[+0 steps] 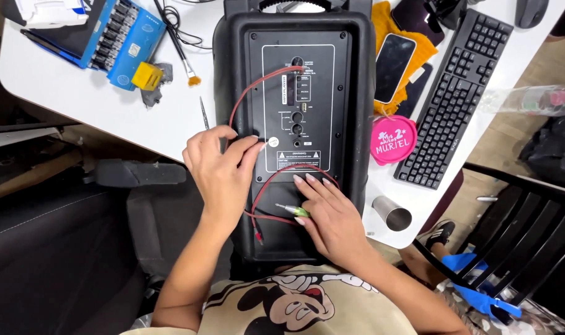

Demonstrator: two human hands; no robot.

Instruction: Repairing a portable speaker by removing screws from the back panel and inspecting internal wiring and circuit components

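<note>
Speaker cabinet (293, 133) — black, tall, lying on its face with the rear control panel (298, 108) up — stretches lengthwise away from the person, its far end on the white table (96, 105) and its near end at the lap. The left hand (220, 170) curls at the panel's left edge, fingertips pressed together by a small white disc (273, 142) (whether they pinch the red wire (257, 87) I cannot tell). The right hand (329, 214) lies flat lower down, fingers together, pinning a green-tipped probe (293, 210). Right of the cabinet, a steel cup (392, 213) shows nothing inside; the blue case (118, 40) of bits lies far left.
</note>
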